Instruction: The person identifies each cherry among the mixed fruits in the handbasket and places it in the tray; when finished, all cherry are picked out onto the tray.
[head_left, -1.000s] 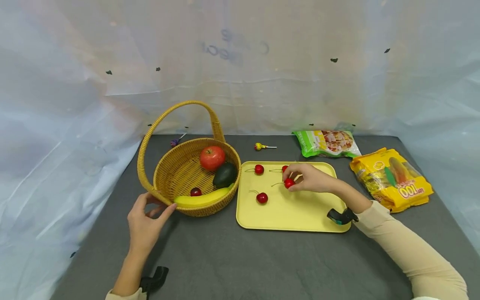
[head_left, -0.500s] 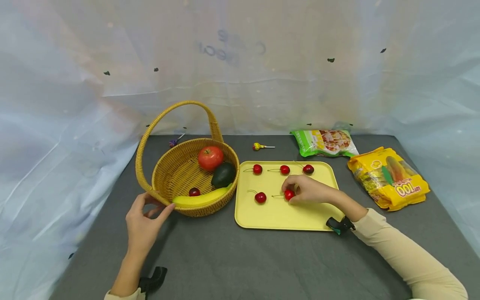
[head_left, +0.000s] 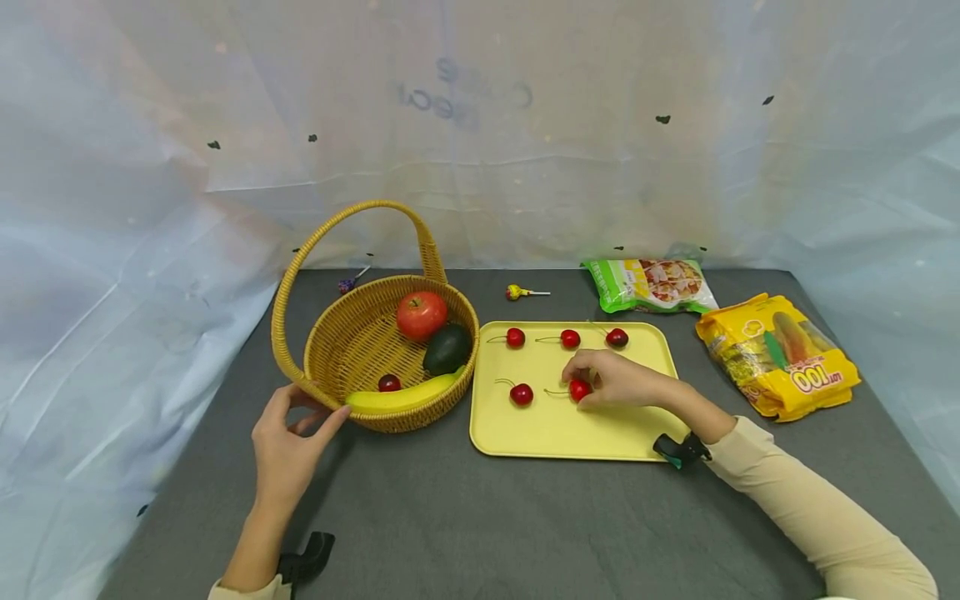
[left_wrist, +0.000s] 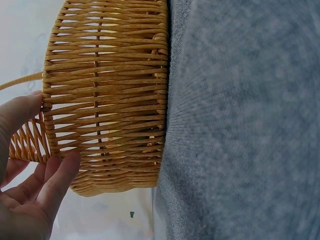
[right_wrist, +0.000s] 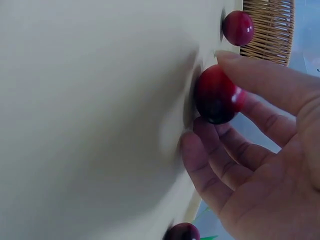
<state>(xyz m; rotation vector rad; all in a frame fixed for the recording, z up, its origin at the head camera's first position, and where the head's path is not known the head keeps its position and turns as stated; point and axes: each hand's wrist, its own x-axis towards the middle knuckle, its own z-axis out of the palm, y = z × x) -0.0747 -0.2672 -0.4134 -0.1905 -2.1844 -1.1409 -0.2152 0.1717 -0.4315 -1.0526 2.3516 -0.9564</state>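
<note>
My left hand (head_left: 288,454) grips the near-left rim of the wicker basket (head_left: 375,287), thumb and fingers on either side of it where the handle joins. In the basket lie a red apple-like fruit (head_left: 422,316), a dark green avocado (head_left: 447,349), a banana (head_left: 405,398) and a cherry (head_left: 389,382). On the yellow tray (head_left: 525,437), my right hand (head_left: 618,381) pinches a red cherry (right_wrist: 216,95) between thumb and fingers, low at the tray surface. To its left sits another cherry (head_left: 521,394). Behind them is a row of three, including the middle cherry (head_left: 570,339).
A yellow-wrapped lollipop (head_left: 517,292) lies behind the tray, and a purple lollipop (head_left: 348,285) behind the basket. At the back right are a green snack bag (head_left: 652,285) and a yellow snack bag (head_left: 780,358). Plastic sheeting (head_left: 480,167) hangs around the grey table.
My right hand has brought its cherry down and forward onto the tray's front row, uncovering the back-row cherries. In the last half second it barely moves. My left hand stays at the basket.
</note>
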